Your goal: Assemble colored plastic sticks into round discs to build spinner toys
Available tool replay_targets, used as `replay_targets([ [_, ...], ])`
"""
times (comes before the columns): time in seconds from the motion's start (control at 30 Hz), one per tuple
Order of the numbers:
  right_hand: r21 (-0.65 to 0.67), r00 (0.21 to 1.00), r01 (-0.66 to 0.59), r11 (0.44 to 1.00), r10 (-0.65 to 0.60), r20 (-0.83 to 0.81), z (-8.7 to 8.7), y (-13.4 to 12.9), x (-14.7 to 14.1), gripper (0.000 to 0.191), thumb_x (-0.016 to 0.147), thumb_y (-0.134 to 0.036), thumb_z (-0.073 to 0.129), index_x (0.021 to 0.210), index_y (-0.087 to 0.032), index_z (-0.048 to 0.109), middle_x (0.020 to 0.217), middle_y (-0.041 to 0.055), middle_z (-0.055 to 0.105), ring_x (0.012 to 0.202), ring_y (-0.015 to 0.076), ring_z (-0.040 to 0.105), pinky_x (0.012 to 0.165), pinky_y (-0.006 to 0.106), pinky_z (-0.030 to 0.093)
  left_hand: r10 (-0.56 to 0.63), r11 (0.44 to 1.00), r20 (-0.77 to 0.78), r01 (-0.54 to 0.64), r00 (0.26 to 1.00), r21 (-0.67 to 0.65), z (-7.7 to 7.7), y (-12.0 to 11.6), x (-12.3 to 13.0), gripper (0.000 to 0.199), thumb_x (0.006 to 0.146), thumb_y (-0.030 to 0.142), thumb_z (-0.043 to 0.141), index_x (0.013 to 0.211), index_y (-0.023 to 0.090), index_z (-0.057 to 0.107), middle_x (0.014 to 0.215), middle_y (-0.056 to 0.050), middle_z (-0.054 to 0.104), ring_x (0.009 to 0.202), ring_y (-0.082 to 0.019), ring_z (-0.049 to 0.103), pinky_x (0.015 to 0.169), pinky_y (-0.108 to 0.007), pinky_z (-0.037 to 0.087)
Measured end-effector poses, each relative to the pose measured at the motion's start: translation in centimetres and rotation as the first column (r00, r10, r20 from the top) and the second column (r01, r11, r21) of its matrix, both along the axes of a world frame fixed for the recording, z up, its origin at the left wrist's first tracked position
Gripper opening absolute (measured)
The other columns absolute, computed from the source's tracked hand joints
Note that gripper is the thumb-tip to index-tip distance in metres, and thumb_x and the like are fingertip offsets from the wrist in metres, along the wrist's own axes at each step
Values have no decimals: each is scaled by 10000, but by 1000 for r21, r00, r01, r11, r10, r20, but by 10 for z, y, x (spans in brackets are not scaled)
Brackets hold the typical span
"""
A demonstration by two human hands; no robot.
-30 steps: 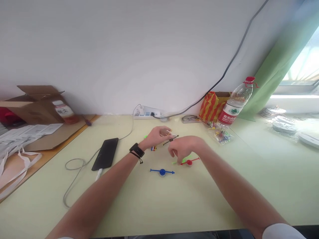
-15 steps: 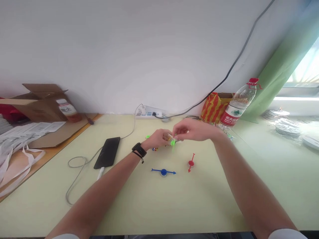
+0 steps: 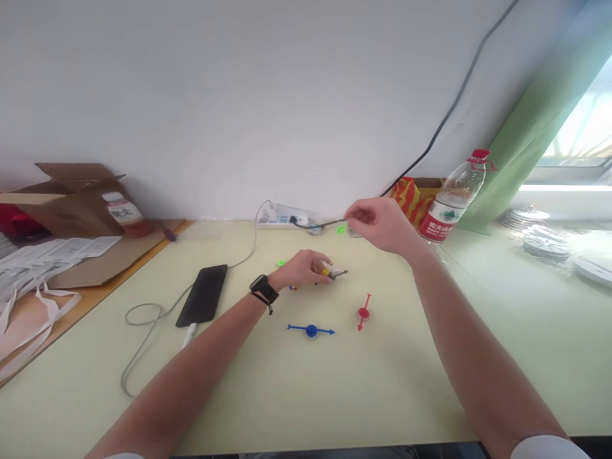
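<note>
My left hand, with a black watch on the wrist, is closed around small white and yellow pieces. A dark grey arrow sticks out to the right of its fingertips. Farther back, my right hand has its thumb and finger pinched together, and what they hold, if anything, is too small to name. Just below left of them lies a bright green piece. On the table in front are a blue arrow spinner and a red arrow spinner. Another green piece shows behind my left hand.
A black phone with a cable lies at the left. Against the wall is a power strip. A large water bottle stands at the right, with stacked discs beyond it. An open cardboard box is at the far left.
My right hand has moved back and to the right, away from my left hand. The green piece that was between the hands is gone from there, and a green piece now shows beside my right fingertips.
</note>
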State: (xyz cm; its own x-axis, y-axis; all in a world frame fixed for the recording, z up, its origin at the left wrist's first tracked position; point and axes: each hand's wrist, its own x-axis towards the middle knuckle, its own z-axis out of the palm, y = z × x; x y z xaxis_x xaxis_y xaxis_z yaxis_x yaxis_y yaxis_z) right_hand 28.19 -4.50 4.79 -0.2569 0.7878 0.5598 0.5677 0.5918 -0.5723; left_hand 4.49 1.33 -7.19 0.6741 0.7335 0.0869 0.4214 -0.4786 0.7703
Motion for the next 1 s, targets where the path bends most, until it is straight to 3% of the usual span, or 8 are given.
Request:
replay_targets([
  [0.2,88,998,52,995,-49,-38,-4,4,0,121,828,-198,635,850,-172,751,768,41,734,699,172,646,655,278,498,28,1000,-1,-28,1000,-8,2,-2,1,567,693,506,866,1118,149,751,759,-32,741,627,-151,620,563,-252,444],
  [0.47,160,997,68,985,-63,-40,0,0,4,119,804,-177,621,828,-177,738,745,34,719,679,173,642,634,278,483,38,999,-8,-38,999,-9,5,-2,0,638,693,513,873,1215,175,731,937,-95,796,821,-227,740,704,-300,556],
  [0.67,25,988,-28,999,23,156,-2,0,4,119,779,-162,605,789,-181,722,701,21,697,673,166,616,636,272,455,36,999,-31,-36,999,7,6,-1,-2,617,682,491,877,1191,170,742,932,-100,790,830,-242,743,712,-316,569],
  [0.83,-2,967,59,998,-56,248,-9,5,-4,138,770,-170,588,773,-177,726,684,18,668,630,148,541,608,270,414,-7,1000,-21,8,1000,18,7,0,-3,593,673,426,883,1183,157,744,989,-115,780,906,-263,748,756,-324,579],
  [1.0,-125,974,56,991,-27,226,-16,8,-19,158,774,-196,601,803,-181,755,744,26,703,612,140,522,581,264,394,9,999,-7,-9,1000,-35,6,0,-1,597,684,386,878,1214,155,728,1003,-116,778,892,-256,755,714,-308,579],
])
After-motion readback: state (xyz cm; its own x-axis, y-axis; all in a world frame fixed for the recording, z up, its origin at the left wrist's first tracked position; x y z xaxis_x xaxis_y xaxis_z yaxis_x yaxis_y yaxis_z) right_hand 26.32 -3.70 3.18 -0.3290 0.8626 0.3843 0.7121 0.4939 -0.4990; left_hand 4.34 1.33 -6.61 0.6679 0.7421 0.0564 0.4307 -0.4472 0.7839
